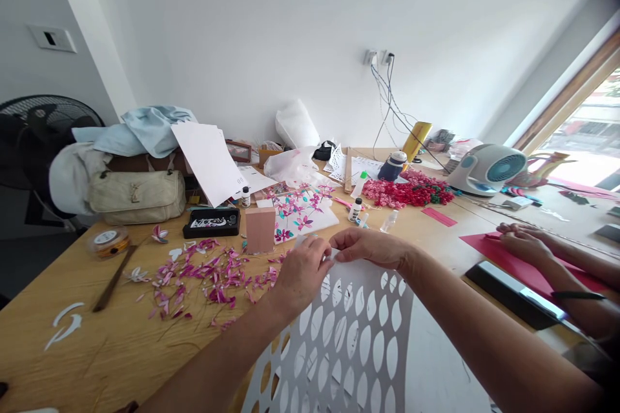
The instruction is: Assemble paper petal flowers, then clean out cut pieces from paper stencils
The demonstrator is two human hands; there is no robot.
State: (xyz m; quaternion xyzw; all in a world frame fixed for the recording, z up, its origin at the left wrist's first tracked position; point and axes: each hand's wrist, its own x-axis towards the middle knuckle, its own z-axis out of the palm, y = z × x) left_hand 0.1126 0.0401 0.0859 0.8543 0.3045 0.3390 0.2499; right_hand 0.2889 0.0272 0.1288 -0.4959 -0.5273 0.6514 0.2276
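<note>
A white sheet with rows of leaf-shaped cutouts (346, 300) hangs below my hands and slopes toward me. My left hand (305, 271) is closed in a pinch at its top edge. Right beside it, my right hand (365, 249) also pinches there, thumb and fingers pressed together. A small pale bit shows between the two sets of fingertips; its shape is too small to make out. Pink petals on thin stems (213, 281) lie scattered to the left of my left hand. Just beyond both hands, a sheet with purple and teal flowers (320, 222) lies flat.
A pink block (260, 230), a black tray (212, 223) and small bottles (355, 210) stand beyond my hands. Red and pink flowers (411, 188) lie farther right, near a white fan (487, 170). Another person's hands (526, 242) rest on red paper (489, 251) at the right.
</note>
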